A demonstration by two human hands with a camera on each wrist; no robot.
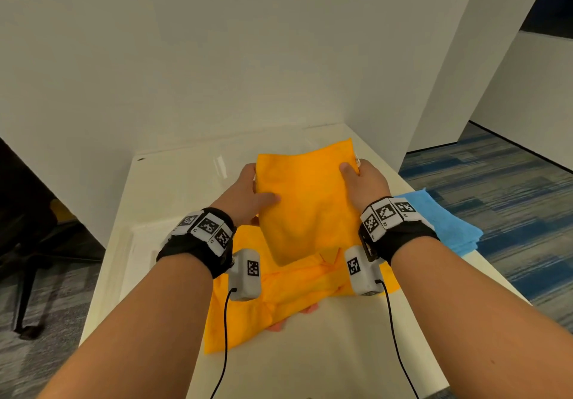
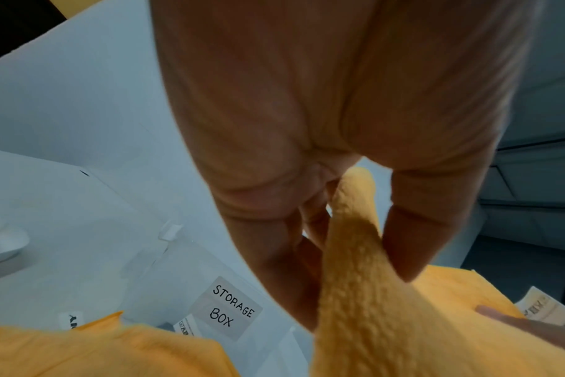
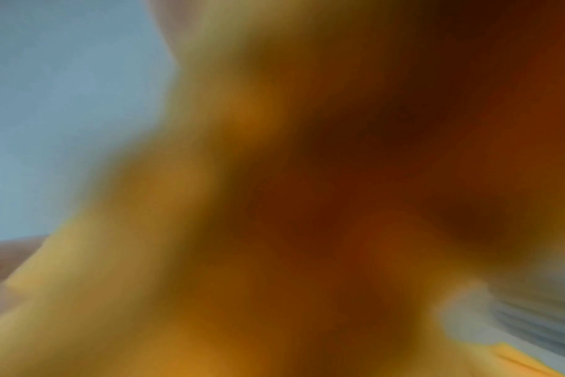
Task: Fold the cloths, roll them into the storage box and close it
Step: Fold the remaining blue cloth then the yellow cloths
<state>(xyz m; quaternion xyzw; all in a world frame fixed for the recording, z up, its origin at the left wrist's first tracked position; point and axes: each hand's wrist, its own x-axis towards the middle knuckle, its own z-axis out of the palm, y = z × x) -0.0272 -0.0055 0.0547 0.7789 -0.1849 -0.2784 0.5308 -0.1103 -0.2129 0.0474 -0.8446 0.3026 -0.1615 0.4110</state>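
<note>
Left hand (image 1: 248,194) and right hand (image 1: 362,178) each pinch a side edge of the folded orange cloth (image 1: 307,200), thumbs on top, held above more orange cloths (image 1: 279,293). Clear storage box (image 2: 210,288) beneath, on the white table (image 1: 325,361). Blue cloths (image 1: 446,225) right; white walls (image 1: 217,57).

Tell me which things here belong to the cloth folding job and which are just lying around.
Part of the job:
held orange cloth, gripped by left hand and right hand
orange cloths beneath it
blue cloths
storage box

Just lying about:
chair
white panels
carpet
</note>
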